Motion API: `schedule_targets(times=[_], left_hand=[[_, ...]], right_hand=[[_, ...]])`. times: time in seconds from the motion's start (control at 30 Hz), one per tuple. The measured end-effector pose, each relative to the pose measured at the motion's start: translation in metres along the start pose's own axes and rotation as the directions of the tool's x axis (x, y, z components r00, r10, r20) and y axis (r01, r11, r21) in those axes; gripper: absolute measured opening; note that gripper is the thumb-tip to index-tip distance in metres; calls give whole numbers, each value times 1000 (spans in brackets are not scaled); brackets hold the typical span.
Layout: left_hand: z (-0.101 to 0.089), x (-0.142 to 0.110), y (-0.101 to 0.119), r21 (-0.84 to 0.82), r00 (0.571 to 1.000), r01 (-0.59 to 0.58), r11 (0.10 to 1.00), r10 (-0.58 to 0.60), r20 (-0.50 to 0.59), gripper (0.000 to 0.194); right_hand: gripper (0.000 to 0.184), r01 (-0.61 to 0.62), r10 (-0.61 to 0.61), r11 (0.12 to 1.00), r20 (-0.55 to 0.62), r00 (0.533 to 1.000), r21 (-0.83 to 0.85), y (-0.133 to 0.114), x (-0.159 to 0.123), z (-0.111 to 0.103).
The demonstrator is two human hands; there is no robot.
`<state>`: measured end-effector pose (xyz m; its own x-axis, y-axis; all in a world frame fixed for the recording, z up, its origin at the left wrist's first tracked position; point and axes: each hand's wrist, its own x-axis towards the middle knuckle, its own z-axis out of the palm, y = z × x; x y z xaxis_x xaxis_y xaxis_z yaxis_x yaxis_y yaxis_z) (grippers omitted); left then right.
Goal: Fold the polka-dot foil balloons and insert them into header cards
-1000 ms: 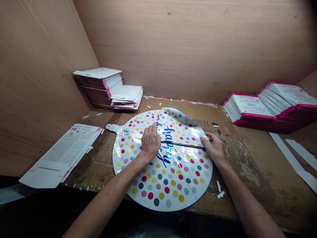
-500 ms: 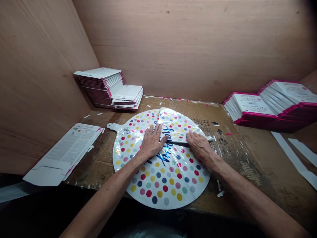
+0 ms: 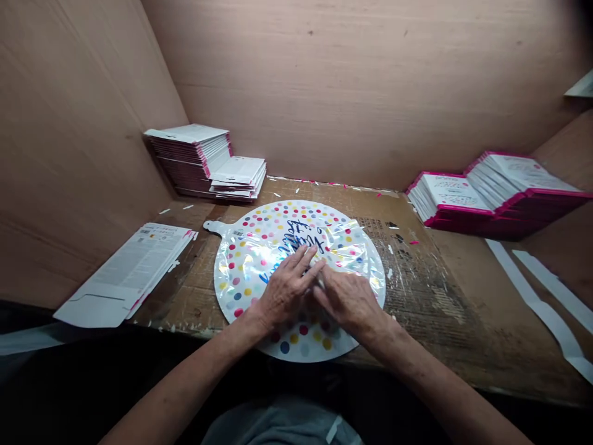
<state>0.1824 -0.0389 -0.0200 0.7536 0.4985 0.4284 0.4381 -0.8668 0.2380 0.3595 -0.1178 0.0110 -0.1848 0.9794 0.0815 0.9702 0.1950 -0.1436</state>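
A flat, round foil balloon (image 3: pixel 248 266) with coloured dots and blue lettering lies on cardboard, its tabbed neck pointing left. Shiny creases run across the film on its right half. My left hand (image 3: pixel 288 285) presses on the middle of the balloon, fingers stretched out and close together. Beside it, my right hand (image 3: pixel 349 300) has its fingers curled in, gripping the balloon's film near the centre. The two hands touch at the fingertips. Exactly what part of the film lies under the right fingers is hidden.
Stacked white-and-pink cardboard packs (image 3: pixel 185 161) stand at the back left, with another stack (image 3: pixel 491 198) at the back right. Flat card sleeves (image 3: pixel 125 272) lie at the left edge. White strips (image 3: pixel 532 303) lie on the right. Wooden panels (image 3: pixel 324 93) enclose the back and sides.
The flap folded over at the balloon's upper right now lies back, showing more lettering. My right hand has moved left to the centre, meeting my left hand, which has shifted slightly nearer me.
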Motion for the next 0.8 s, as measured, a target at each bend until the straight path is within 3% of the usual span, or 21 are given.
schedule_targets(times=[0.1, 0.17, 0.23, 0.3, 0.37, 0.4, 0.47, 0.53, 0.6, 0.63, 0.67, 0.7, 0.8], left_hand=[[-6, -30, -7, -40, 986, 133, 990, -136, -94, 31], [-14, -49, -19, -79, 975, 175, 981, -184, -125, 27], [-21, -64, -30, -114, 974, 165, 980, -180, -136, 23], [-26, -74, -37, -143, 976, 159, 977, -177, -126, 19], [-28, -78, -41, -161, 967, 218, 962, -235, -94, 17], [-29, -77, -41, -158, 950, 286, 945, -301, -80, 17], [-29, -70, -41, -122, 866, 485, 866, -495, -71, 17], [-29, -58, -40, -73, 729, 678, 731, -682, -53, 21], [-31, -46, -39, 4, 614, 789, 614, -789, -21, 35], [-31, -42, -38, 50, 585, 810, 584, -811, -22, 40], [-32, -38, -38, 96, 588, 807, 583, -808, -45, 41], [-31, -36, -38, 135, 626, 778, 614, -776, -81, 42], [-24, -37, -44, 212, 848, 528, 822, -523, -84, 51]], right_hand=[[87, 289, -295, 897, -33, 955, 335, 1, -17, -2], [107, 388, -380, 845, -97, 920, 367, 15, -25, 6], [99, 399, -379, 871, -126, 917, 285, 27, -24, 18], [72, 381, -361, 900, -131, 924, 211, 30, -13, 31], [44, 322, -295, 921, -147, 944, 221, 25, 4, 39], [38, 261, -226, 932, -160, 961, 251, 20, 14, 41], [38, 78, -28, 950, -168, 985, 303, 10, 34, 43], [41, -124, 167, 953, -138, 976, 276, 2, 52, 44], [45, -269, 287, 946, -88, 954, 179, -2, 67, 45], [46, -308, 318, 942, -62, 946, 131, -2, 74, 46], [46, -325, 329, 941, -32, 944, 96, -1, 79, 46], [46, -325, 326, 943, 1, 945, 75, 0, 83, 47], [46, -300, 293, 952, 88, 952, 69, 5, 87, 44]])
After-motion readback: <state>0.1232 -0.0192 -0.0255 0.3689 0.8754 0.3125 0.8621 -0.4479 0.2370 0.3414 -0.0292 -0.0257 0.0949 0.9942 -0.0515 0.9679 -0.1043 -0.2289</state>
